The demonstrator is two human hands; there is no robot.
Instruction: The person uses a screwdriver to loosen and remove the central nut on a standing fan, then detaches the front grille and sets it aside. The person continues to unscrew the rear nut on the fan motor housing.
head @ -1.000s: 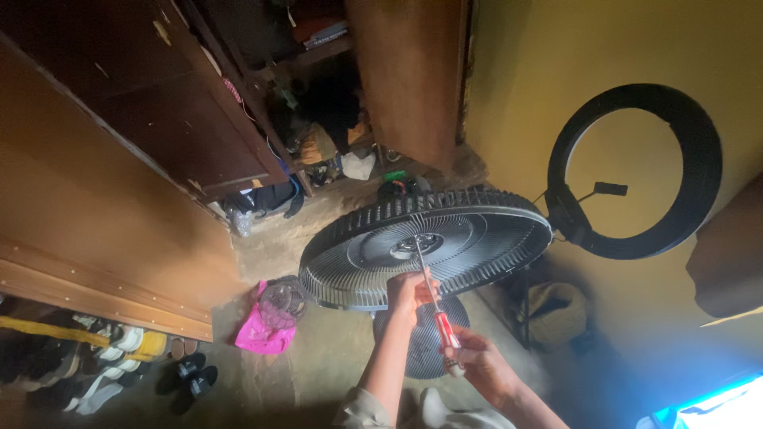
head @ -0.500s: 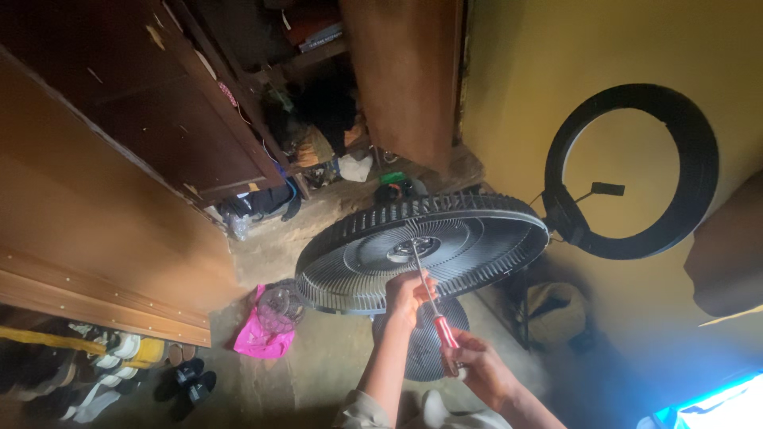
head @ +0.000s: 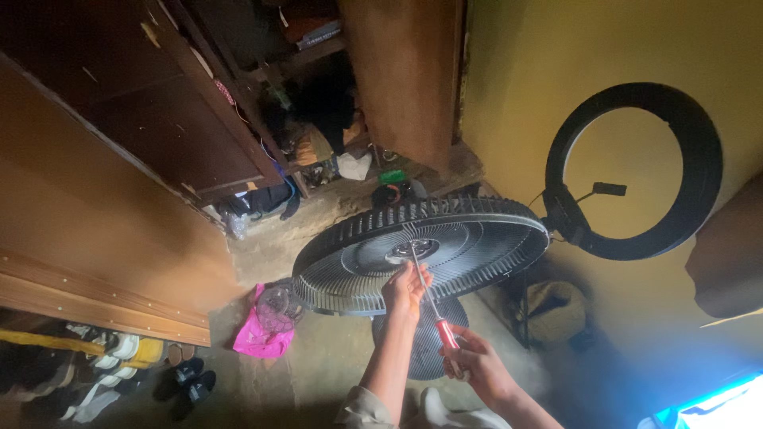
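A black fan grille (head: 469, 238) faces me, tilted, with a round hub at its middle. My left hand (head: 404, 291) rests on the grille's lower part just under the hub, fingers curled on the ribs. My right hand (head: 477, 365) grips the red handle of a screwdriver (head: 429, 298), whose metal shaft runs up to the hub. The tip sits at the hub's centre. The fan's round base (head: 425, 342) shows below, partly hidden behind my arms.
A black ring light (head: 636, 171) stands by the yellow wall at right. An open wooden cupboard (head: 238, 119) with clutter is at the back left. A pink bag (head: 258, 334) and shoes (head: 183, 385) lie on the floor.
The view has drifted slightly; my hands and the screwdriver stay at the hub almost unmoved.
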